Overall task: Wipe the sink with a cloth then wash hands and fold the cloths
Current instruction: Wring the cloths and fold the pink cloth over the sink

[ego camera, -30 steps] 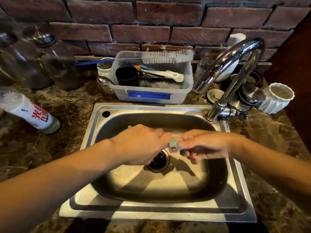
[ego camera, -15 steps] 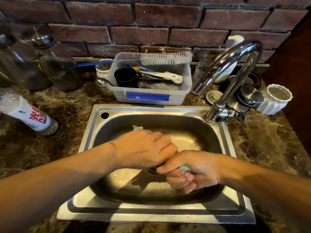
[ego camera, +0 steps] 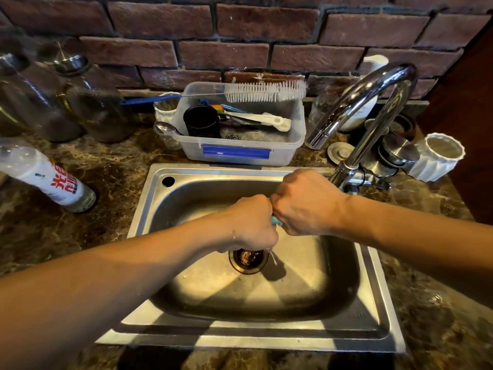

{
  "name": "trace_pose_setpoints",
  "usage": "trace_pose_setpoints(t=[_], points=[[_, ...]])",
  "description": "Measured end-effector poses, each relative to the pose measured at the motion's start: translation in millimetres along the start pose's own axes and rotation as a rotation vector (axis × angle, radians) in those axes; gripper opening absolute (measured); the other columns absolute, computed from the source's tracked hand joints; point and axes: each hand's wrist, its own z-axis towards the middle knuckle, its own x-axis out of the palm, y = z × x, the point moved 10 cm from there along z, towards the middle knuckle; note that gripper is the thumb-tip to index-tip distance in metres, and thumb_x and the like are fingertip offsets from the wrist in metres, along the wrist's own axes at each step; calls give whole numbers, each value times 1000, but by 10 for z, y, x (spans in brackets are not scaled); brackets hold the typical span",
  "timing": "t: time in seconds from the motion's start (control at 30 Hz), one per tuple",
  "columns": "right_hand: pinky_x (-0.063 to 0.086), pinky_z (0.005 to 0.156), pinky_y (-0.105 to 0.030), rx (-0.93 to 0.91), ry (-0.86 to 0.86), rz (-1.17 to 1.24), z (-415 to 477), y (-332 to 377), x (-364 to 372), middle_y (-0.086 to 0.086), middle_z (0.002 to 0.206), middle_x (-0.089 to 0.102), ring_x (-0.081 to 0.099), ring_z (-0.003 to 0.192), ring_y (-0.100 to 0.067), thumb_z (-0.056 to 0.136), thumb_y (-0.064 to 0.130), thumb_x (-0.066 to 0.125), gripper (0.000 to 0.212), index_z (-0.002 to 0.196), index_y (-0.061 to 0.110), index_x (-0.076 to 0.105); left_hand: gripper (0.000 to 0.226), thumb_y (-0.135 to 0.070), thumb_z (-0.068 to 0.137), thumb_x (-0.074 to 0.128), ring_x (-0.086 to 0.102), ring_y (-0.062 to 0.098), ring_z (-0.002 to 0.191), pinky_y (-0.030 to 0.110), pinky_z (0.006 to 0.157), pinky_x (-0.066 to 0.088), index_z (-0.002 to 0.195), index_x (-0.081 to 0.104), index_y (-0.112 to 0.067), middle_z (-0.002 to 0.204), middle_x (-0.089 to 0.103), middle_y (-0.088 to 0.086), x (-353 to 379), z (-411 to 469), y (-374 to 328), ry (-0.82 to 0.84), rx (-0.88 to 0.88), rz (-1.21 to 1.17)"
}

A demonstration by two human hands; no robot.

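Teal cloth [ego camera: 276, 221], red brick wall [ego camera: 240, 28]

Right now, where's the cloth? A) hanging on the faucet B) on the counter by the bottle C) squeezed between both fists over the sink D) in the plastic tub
C: the left hand and right hand grip the teal cloth between them above the sink, with drips falling near the drain.

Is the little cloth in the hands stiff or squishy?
Probably squishy and floppy: the left hand and right hand scrunch the cloth almost out of sight. Likely soggy and slippery, since water drips over the drain.
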Motion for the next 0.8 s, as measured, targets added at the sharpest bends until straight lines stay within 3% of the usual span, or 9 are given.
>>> trace_pose_setpoints(t=[0.1,0.2,0.33,0.43,0.5,0.57,0.67,0.73,0.8], points=[[45,48,-31,-44,-89,28,36,-31,-55,-6,54,59,52,46,-27,83,31,40,34,63,13,60,22,-3,79,74,49,16,54,23,47,38,71,56,-13,62,53,3,-4,22,42,24,-8,-148],[43,50,-30,-49,-131,59,28,-33,-78,-6,57,61,53,48,-26,83,35,41,35,66,13,63,36,-7,82,76,39,10,44,19,41,32,60,49,-17,51,43,-4,16,-18,11,97,36,-208],[53,48,-35,13,-137,152,-15,-68,-60,-6,60,63,59,51,-29,82,36,44,34,69,12,65,28,-34,95,65,29,11,43,25,42,23,79,55,-14,55,37,-2,62,-107,-86,318,124,-282],[53,45,-36,62,-184,194,-35,-128,-90,-5,59,62,60,51,-29,75,34,43,30,67,14,64,38,-50,99,48,29,8,41,22,42,22,76,50,-20,52,41,-7,71,-81,-5,395,11,-370],[52,46,-34,100,-196,215,-41,-173,-87,-3,60,63,62,53,-30,75,36,43,32,67,15,65,41,-50,103,39,33,9,44,25,46,28,78,51,-19,57,43,-6,12,-61,-38,355,85,-323],[49,53,-32,165,-145,292,-48,-207,-37,-1,67,70,67,61,-29,78,46,44,37,74,19,70,39,-45,105,36,45,10,55,26,56,36,86,56,-17,65,48,-8,-173,-99,-168,158,344,-16],[45,61,-29,349,57,725,-130,-262,191,1,74,72,64,67,-17,74,63,69,42,85,22,73,25,-42,105,37,51,11,62,28,59,34,92,46,-22,71,47,-11,-275,-284,-277,-85,617,402],[40,61,-28,488,233,1261,-288,-225,443,-2,73,67,57,65,-12,70,54,84,39,86,20,71,21,-45,104,33,47,10,58,28,55,37,99,42,-26,79,51,-8,-270,-417,-278,-180,725,552],[36,61,-28,553,373,1751,-461,-55,618,-1,74,57,48,64,-11,70,53,86,37,86,23,72,24,-43,104,31,51,13,57,30,46,38,103,43,-22,85,58,-2,-270,-553,-290,-307,865,674]])
